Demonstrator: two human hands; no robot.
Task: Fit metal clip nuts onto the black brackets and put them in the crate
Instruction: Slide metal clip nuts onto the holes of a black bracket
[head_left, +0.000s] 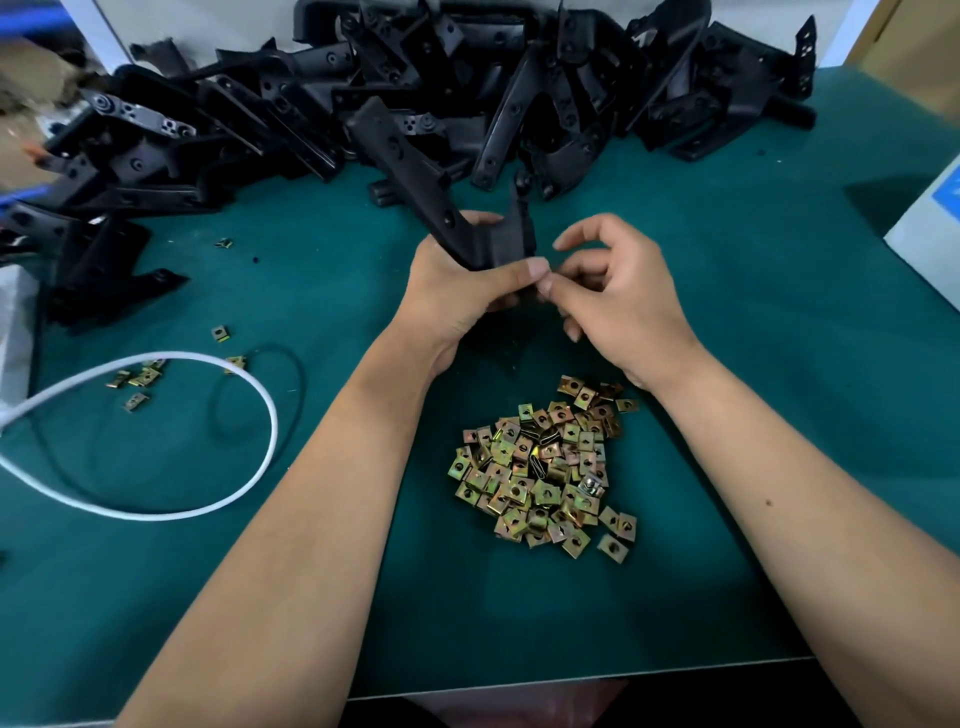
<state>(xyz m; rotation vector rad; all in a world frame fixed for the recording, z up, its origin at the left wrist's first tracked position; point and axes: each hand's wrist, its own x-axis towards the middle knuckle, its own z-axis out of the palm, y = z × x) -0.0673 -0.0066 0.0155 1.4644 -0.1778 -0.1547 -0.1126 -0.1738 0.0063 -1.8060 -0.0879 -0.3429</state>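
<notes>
Holding a long, stiff black plastic bracket (415, 171) above the green surface (727, 364), the left hand (457, 291) wraps its near end; its long axis runs away and leftward. The right hand (618, 291) pinches at that end, any clip hidden. Light, rigid; best held near the fitting end.

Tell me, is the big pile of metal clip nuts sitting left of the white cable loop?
No, the pile of clip nuts lies on the green mat to the right of the white cable, between the forearms.
</notes>
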